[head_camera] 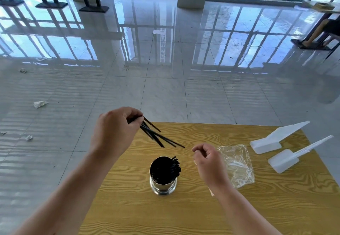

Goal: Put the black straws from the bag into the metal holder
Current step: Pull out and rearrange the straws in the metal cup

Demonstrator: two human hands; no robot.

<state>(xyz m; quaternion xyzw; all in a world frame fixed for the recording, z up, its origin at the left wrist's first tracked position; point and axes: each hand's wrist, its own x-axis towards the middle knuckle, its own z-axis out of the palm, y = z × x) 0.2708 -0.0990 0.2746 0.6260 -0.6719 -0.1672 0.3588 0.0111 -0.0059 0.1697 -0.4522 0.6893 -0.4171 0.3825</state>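
A round metal holder [163, 187] stands on the wooden table [202, 207], with a bunch of black straws [174, 166] leaning against its right inner side. My left hand [114, 133] is raised above and to the left of the holder and pinches several black straws [158, 137] that fan out down to the right. My right hand [207, 157] hovers just right of the holder, fingers loosely curled with nothing in them. The clear plastic bag [237, 165] lies flat on the table behind my right hand and looks empty.
Two white plastic scoops [266, 143] [287, 159] lie at the table's right side. The table's far edge runs just behind my left hand. Beyond it is glossy tiled floor with paper scraps [39, 104]. A seated person's legs [316, 32] show far right.
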